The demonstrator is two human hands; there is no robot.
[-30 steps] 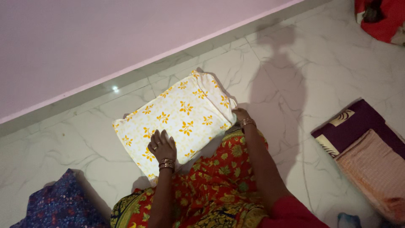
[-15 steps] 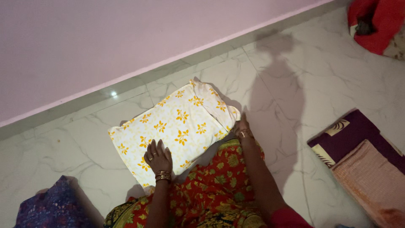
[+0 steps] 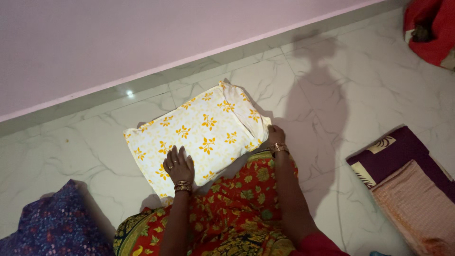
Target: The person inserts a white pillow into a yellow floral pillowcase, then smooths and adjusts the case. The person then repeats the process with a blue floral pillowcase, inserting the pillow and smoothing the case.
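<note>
The pillow (image 3: 199, 135) was being smoothed on the floor (image 3: 332, 95): left hand (image 3: 178, 166) pressed flat, fingers together; right hand (image 3: 275, 135), at three o'clock, gripped its corner. Straightening seemed due.

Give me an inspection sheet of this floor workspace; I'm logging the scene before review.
Surface: pale marble-tile floor.
Job's things: white pillow with yellow leaf print, flat on the floor.
Clutter: blue printed cloth; purple cloth under peach cloth; red bundle.
Grippers: left hand flat on the pillow; right hand at its corner, grip unclear.
Cables: nothing seen.
Surroundings: pink wall.
</note>
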